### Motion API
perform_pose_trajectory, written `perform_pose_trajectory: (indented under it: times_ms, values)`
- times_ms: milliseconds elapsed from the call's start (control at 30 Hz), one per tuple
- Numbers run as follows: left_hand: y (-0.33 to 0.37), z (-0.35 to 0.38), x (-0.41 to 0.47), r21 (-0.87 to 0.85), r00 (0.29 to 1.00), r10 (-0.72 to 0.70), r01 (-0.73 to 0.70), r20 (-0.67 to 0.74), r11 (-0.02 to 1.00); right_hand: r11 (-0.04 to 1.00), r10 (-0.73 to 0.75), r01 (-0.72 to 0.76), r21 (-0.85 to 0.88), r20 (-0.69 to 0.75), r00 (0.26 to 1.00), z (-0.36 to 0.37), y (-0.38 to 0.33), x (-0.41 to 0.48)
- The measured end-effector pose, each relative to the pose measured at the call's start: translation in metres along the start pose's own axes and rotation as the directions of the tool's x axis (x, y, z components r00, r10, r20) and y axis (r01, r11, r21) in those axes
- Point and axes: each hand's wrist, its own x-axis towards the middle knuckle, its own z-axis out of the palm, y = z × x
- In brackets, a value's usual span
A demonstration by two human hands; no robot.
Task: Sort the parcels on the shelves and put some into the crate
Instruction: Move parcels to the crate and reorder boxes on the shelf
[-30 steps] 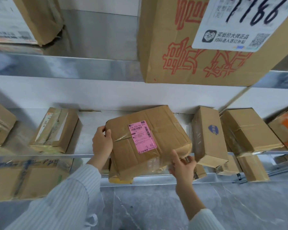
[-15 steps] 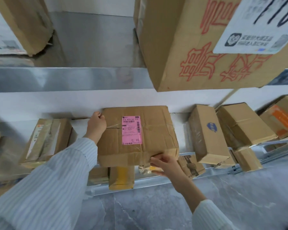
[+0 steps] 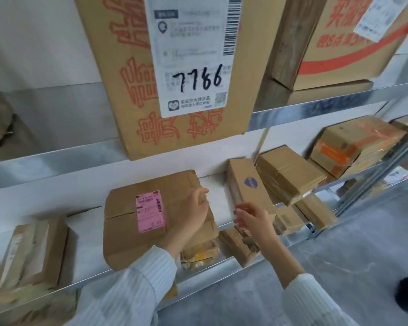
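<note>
A flat cardboard parcel with a pink label lies on the middle shelf. My left hand hovers over or rests on its right edge with fingers loosely extended, holding nothing. My right hand is just to the right, fingers relaxed at the lower end of a narrow box with a blue logo; motion blur hides whether they touch it. No crate is in view.
A big box marked 7786 overhangs from the upper shelf. A taped parcel lies at the left; stacked brown boxes and an orange-taped one lie at the right. Smaller parcels fill the lower shelf. A metal upright stands right.
Both hands have let go of the pink-label parcel, which now lies flat on the shelf. The hands have moved right toward the blue-logo box. My view has swung right and up.
</note>
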Motion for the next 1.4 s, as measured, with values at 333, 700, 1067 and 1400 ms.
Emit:
perform_pose_trajectory:
  times_ms: [333, 700, 1067, 1400]
  values:
    - [0.056, 0.097, 0.007, 0.025, 0.993, -0.107, 0.106, 0.045, 0.994, 0.998, -0.006, 0.016, 0.055, -0.175, 0.985, -0.088, 0.011, 0.032]
    - [0.087, 0.193, 0.014, 0.24, 0.918, -0.391, 0.394, -0.061, 0.887, 0.994, 0.088, -0.077, -0.078, 0.146, 0.985, -0.156, 0.034, 0.099]
    - [0.094, 0.215, 0.016, 0.518, 0.859, -0.49, 0.491, -0.152, 0.7, 0.979, 0.17, -0.126, -0.159, 0.306, 0.937, -0.164, 0.05, 0.128]
    - [0.082, 0.221, 0.013, 0.622, 0.901, -0.368, 0.427, -0.231, 0.656, 0.959, 0.254, -0.205, -0.195, 0.274, 0.927, -0.153, 0.065, 0.134]
